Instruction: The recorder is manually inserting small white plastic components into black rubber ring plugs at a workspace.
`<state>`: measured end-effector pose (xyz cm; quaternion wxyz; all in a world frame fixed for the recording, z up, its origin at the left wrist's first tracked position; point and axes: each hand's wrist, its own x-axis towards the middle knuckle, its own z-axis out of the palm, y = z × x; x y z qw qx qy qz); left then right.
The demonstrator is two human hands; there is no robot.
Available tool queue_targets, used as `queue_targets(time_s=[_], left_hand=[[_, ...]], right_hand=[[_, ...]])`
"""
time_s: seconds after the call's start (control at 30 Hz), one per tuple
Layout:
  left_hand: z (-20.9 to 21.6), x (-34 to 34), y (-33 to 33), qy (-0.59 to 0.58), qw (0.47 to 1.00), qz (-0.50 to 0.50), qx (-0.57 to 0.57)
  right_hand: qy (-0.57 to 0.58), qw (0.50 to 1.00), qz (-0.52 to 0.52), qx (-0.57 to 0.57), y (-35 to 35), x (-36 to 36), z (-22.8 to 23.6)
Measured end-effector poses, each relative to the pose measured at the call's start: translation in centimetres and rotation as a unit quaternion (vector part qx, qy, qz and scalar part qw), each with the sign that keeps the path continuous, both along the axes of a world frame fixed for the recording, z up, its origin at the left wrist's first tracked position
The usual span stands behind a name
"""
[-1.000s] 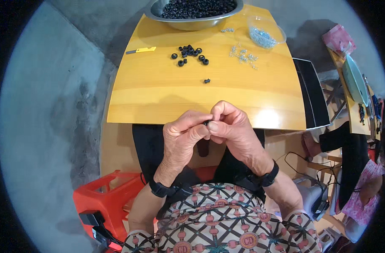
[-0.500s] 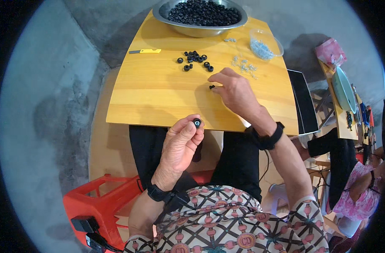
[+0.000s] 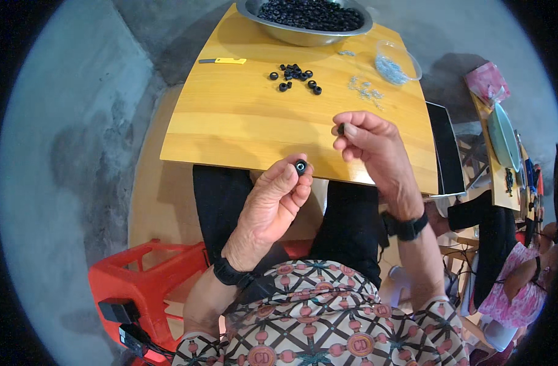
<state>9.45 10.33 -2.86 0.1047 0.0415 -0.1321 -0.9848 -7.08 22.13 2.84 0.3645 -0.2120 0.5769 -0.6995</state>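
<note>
A red plastic stool [image 3: 141, 274] stands at far left, while on the wooden desk [image 3: 230, 116] a yellow-handled cutter [image 3: 230, 60] lies crosswise, grey end pointing left. The left hand [image 3: 273, 198], at the desk's near edge, pinches a round black piece [image 3: 301, 166] between thumb and curled fingers, its ringed end facing up toward the camera and its axis running roughly along the line of sight. Farther back sit loose black pieces [image 3: 296, 73] and a heaped metal basin [image 3: 306, 36]. The right hand [image 3: 370, 143], above the desk, has its fingers closed on a small dark piece [image 3: 340, 129], too covered for its long axis to be told. Beyond it are scattered clear bits [image 3: 365, 93] and a clear tub [image 3: 394, 70]; a green basin [image 3: 502, 137] stands at far right.
</note>
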Motion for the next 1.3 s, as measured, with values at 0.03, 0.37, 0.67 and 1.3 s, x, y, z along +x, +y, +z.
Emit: queue_targets(time_s=[0.03,0.37,0.67,1.3], left_hand=[[0.2,0.0,0.2,0.001,1.000,-0.004,0.001],[2.9,0.4,1.4,-0.031,0.995,0.021,-0.096],[4.3,1.0,2.3,-0.032,0.987,0.044,-0.148],[5.0,2.2,2.2,-0.039,0.972,0.092,-0.213]], right_hand=[[0.001,1.000,-0.004,0.001,0.6,0.9,0.2],[-0.083,0.982,0.020,-0.170,2.7,4.4,-0.5],[0.029,0.993,-0.021,-0.116,3.1,6.6,1.1],[0.245,0.967,-0.062,-0.042,3.1,8.8,2.5]])
